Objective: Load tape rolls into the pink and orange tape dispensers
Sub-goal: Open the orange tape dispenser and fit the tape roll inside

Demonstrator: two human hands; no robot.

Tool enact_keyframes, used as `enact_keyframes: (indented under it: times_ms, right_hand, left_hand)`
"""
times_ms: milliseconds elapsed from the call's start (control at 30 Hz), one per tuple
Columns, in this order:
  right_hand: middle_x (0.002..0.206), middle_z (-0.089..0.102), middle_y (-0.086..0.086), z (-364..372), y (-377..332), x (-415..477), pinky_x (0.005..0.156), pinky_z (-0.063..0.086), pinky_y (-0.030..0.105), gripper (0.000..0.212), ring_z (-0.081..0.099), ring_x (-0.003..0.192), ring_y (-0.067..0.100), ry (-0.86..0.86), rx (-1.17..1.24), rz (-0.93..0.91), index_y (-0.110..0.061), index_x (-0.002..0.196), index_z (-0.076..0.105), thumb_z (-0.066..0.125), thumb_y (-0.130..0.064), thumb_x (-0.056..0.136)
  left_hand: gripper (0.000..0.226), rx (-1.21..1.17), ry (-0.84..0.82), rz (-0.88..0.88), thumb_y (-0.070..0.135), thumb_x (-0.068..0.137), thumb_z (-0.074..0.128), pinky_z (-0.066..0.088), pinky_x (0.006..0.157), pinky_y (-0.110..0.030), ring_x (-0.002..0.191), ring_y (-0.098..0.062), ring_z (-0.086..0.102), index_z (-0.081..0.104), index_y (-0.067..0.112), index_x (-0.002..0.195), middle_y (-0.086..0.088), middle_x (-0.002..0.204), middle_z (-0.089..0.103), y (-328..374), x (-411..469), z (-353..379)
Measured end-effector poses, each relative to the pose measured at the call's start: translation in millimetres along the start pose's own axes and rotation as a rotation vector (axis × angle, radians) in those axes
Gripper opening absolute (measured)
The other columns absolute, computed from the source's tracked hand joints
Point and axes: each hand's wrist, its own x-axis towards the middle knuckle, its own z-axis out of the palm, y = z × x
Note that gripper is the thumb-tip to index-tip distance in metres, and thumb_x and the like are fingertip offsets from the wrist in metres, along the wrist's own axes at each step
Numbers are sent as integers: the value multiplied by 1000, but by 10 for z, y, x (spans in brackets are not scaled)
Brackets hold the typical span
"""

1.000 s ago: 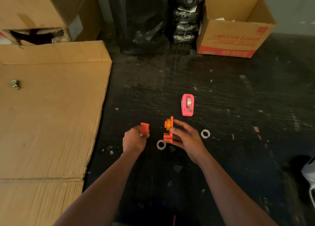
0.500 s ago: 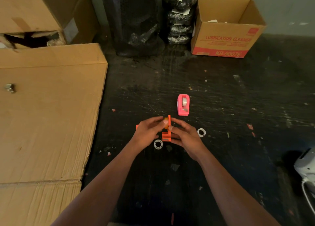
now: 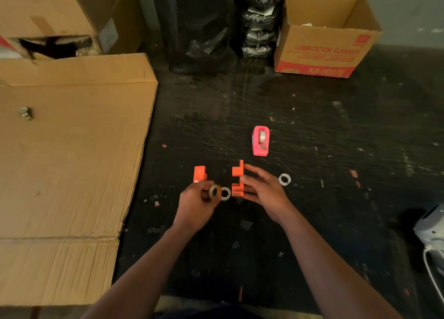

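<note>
The pink dispenser (image 3: 260,140) stands on the black table with a tape roll inside it. The orange dispenser is in two pieces. My right hand (image 3: 264,191) holds one orange half (image 3: 237,179) upright on the table. The other orange half (image 3: 200,173) rests on the table just beyond my left hand (image 3: 197,203). My left hand pinches a small brownish tape roll (image 3: 215,191) between thumb and fingers. One white plastic core ring (image 3: 225,193) lies between my hands, and a second ring (image 3: 284,179) lies right of my right hand.
A flattened cardboard sheet (image 3: 67,155) covers the table's left side, with a metal bolt (image 3: 26,113) on it. An open "Lubrication Cleaner" box (image 3: 324,52) and black wrapped bundles (image 3: 259,23) stand at the back. A white device (image 3: 432,232) sits at the right edge.
My left hand put one orange half down, reached to the half in my right hand, then pulled back holding the tape roll that sat on it.
</note>
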Motion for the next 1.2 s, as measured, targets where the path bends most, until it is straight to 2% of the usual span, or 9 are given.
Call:
enact_keyframes:
  times_ms: [100,200,367,533,633,733,900,1100,1200]
  right_hand:
    - [107,82,-5,-34,3,-9,67,63,26,43,81,96,19,20,12,7,-32,134,64,70,-11,97]
    - [108,82,-3,-63,-13,-27,68,64,27,44,81,96,20,30,16,5,-30,135,65,71,-11,96]
    - [117,80,1,-106,-46,-52,74,64,31,44,80,100,19,38,-3,-7,-30,137,64,71,-12,97]
    - [116,80,0,-125,-62,-68,85,64,39,43,80,100,18,58,-13,-13,-31,136,65,70,-12,97]
    - [115,81,-1,-159,-83,-72,79,65,36,41,80,99,19,63,-7,-17,-33,133,65,70,-11,97]
    - [115,81,-1,-203,-103,-80,73,65,31,41,80,100,19,72,17,-19,-33,131,66,70,-11,97]
    - [113,81,-3,-259,-116,-69,71,65,29,38,80,100,19,78,47,-20,-35,128,67,69,-12,98]
    - [115,81,-2,-233,-160,-42,72,64,29,40,79,103,19,73,67,-31,-33,133,66,69,-15,98]
    - [115,81,-3,-215,-203,-52,70,64,27,40,79,102,18,62,81,-44,-32,135,65,68,-15,99]
  left_hand:
    - [40,305,-104,66,26,92,74,55,97,-31,111,-11,64,64,26,131,3,128,63,-267,-159,170]
    - [47,471,-170,41,33,95,69,54,100,-34,123,-18,59,57,26,140,0,139,59,-391,-195,297]
    - [59,686,9,128,63,89,62,52,98,-41,124,-24,58,62,27,134,-1,134,64,-256,-155,356]
    - [60,731,-10,171,53,91,67,46,106,-43,132,-26,55,56,22,141,-3,138,65,-8,119,420]
    - [63,854,-105,106,55,96,60,40,113,-45,139,-27,50,50,21,148,-4,143,64,45,233,478]
    - [52,909,-168,89,52,99,56,39,114,-46,136,-27,51,55,23,142,-3,136,68,58,259,510]
    - [31,674,-19,190,37,99,58,48,104,-42,119,-23,64,67,24,126,-1,118,73,39,260,411]
    - [45,111,74,45,29,89,77,45,93,-16,106,-10,63,70,17,131,-2,126,62,290,385,173]
    - [46,-131,37,-55,26,86,81,55,96,-30,105,-9,66,69,23,131,1,121,66,446,457,-1]
